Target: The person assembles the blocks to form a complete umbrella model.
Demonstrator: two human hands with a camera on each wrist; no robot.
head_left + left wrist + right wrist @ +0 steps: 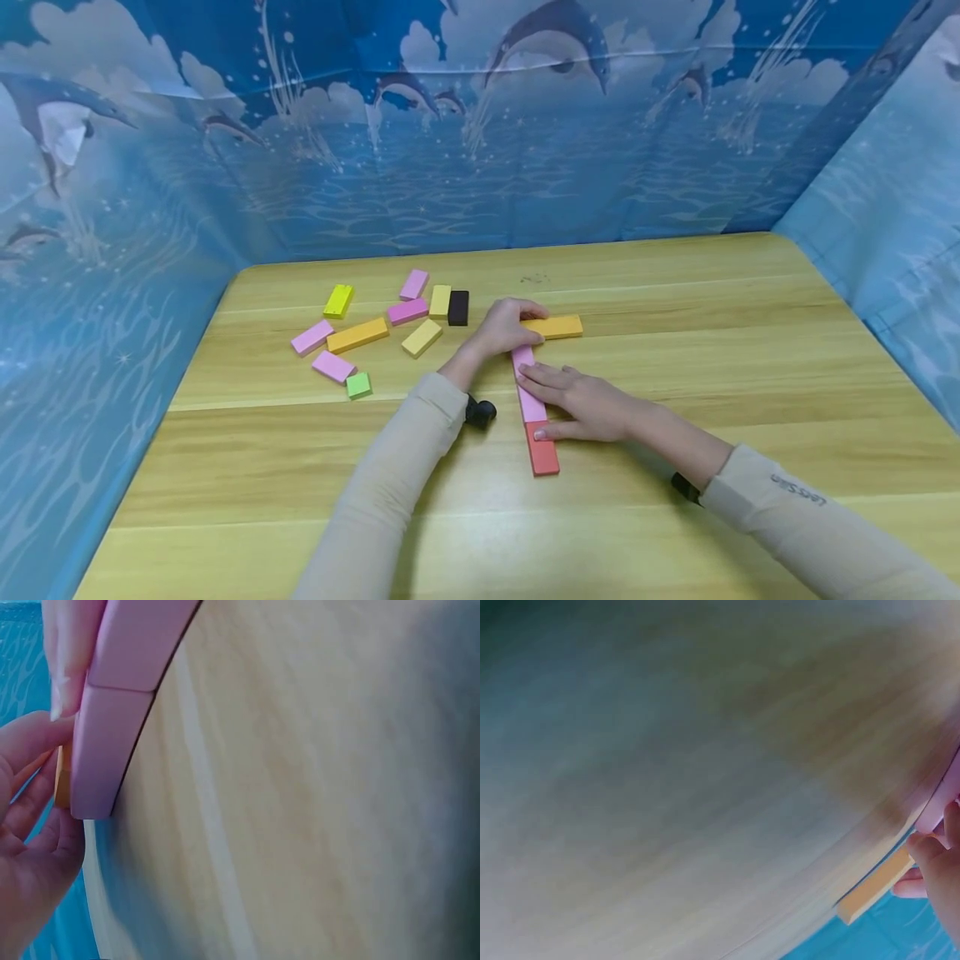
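My left hand [506, 327] reaches over the left end of an orange block [558, 327], which lies crosswise at the far end of a row. Its fingers curl over the far side of that block and its thumb lies on the near side. Below it run two pink blocks [533, 407], set end to end, and then a red block [543, 457]. My right hand [588, 404] lies flat with straight fingers on the pink blocks, its thumb on the red one. In the left wrist view, the pink blocks [112, 742] meet at a thin seam.
Left of the row lie a black block [458, 308], pale yellow blocks [422, 338], several pink blocks [312, 337], another orange block [357, 335], a bright yellow block [338, 301] and a green block [358, 385]. A blue dolphin-print curtain [480, 192] borders the wooden table [750, 375].
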